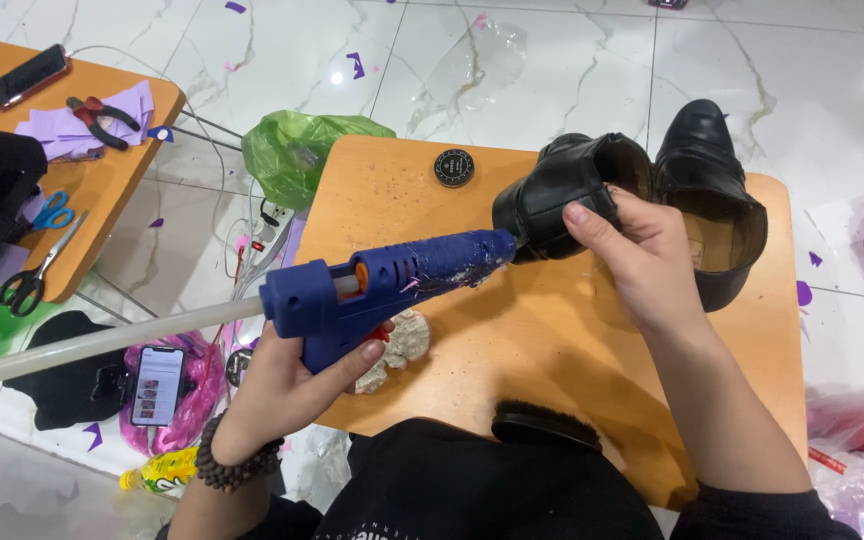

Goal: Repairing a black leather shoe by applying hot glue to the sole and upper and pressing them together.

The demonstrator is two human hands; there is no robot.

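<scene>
Left hand [282, 385] gripped the blue glue gun [382, 285], finger on the trigger, nozzle touching a black shoe [562, 195]. Right hand [637, 260] clutched that shoe, tilted above the wooden table [512, 340]. A second shoe [717, 190] stood just behind; a round tin [454, 167] sat nearby.

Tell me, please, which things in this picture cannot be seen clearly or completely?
Head view only:
- Nozzle tip of the blue glue gun: hidden against the black shoe, so contact cannot be told.
- Left hand: its fingers are partly behind the gun's handle.
- Right hand covers part of the shoe's heel.
- Second shoe: partly behind the first.
- Brush: half hidden by dark clothing.
- Round tin: lid print too small.
</scene>
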